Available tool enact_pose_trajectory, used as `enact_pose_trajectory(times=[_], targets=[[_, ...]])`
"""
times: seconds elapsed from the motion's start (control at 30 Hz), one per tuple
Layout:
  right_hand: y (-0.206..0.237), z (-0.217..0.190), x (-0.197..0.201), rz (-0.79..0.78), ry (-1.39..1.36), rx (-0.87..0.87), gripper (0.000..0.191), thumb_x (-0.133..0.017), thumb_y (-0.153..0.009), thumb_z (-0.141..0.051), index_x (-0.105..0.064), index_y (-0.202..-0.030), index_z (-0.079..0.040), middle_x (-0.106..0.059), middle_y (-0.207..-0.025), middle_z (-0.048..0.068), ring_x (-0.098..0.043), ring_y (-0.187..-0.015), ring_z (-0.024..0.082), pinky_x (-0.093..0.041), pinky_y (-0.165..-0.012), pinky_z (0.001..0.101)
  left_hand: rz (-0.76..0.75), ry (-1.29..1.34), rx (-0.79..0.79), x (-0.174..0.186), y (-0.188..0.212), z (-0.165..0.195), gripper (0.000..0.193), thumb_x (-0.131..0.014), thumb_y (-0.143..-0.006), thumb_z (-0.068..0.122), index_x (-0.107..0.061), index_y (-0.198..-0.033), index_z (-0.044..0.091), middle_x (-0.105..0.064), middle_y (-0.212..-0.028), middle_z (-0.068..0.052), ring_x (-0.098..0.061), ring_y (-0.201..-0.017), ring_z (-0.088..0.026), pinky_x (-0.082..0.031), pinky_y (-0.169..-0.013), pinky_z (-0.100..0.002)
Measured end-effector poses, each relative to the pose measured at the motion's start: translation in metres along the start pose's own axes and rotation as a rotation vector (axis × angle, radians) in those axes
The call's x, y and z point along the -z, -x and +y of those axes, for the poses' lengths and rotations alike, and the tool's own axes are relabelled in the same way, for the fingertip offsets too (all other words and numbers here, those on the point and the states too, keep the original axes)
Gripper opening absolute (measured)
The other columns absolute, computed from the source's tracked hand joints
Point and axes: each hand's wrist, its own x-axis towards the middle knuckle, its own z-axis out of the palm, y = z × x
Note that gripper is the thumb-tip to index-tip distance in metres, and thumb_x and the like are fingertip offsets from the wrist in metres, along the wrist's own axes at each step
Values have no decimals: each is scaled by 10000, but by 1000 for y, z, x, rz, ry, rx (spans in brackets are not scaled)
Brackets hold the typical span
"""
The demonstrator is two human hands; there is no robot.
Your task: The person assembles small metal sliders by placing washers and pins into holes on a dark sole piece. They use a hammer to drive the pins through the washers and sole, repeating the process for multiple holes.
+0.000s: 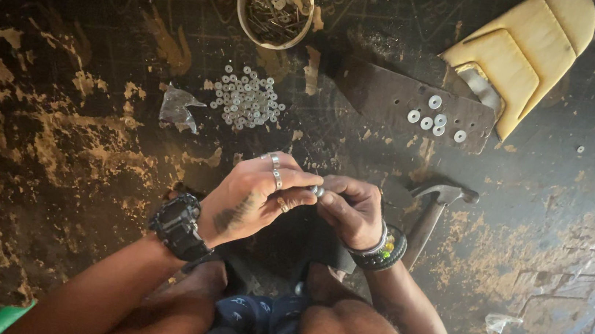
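Both hands meet over the lap. The left hand [254,198] and right hand [352,209] pinch a small shiny washer [317,190] between fingertips. A few washers [435,119] sit on the dark strip [400,100]; the washer pile [246,99] still waits

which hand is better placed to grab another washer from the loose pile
Probably the left hand: the washer pile lies straight ahead of it, while the right hand sits further over, beside the hammer.
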Motion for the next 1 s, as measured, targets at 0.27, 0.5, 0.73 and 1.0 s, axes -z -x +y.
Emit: enact_pose_trajectory(times=[0.27, 0.5, 0.73, 1.0], targets=[[-1, -5, -4, -4, -51, 18, 184, -675, -1014, -115, -690, -1013, 68, -613, -843, 61, -481, -642, 89, -348, -546, 253, 11, 153, 158, 2, 3, 0, 249, -798, -909, 101, -737, -1150, 79, -729, -949, -64, -745, -830, -158, -607, -671, -281], [-1, -8, -4, -16, -61, 40, 180, -684, -1008, -112, -687, -1018, 68, -612, -838, 64, -479, -650, 96, -345, -551, 257, -3, 153, 166, 7, 4, -3, 253, -805, -913, 98, -732, -1155, 73, -718, -935, -65, -713, -804, -161, -577, -682, -286], [0, -9, -4, -19, -59, -11, 179, -686, -998, -102, -690, -1003, 76, -602, -820, 56, -469, -625, 85, -343, -535, 251, -63, 4, 21, 7, 0, 1, 265, -797, -908, 89, -704, -1155, 78, -707, -974, -56, -713, -902, -209, -588, -740, -317], [-1, -9, -4, -31, -78, 15, 190, -701, -994, -121, -698, -984, 68, -628, -845, 68, -506, -678, 99, -376, -576, 254, -21, 22, 13, 6, 4, -1, 255, -766, -949, 71, -688, -1191, 60, -702, -990, -58, -706, -925, -216, -578, -770, -318]])
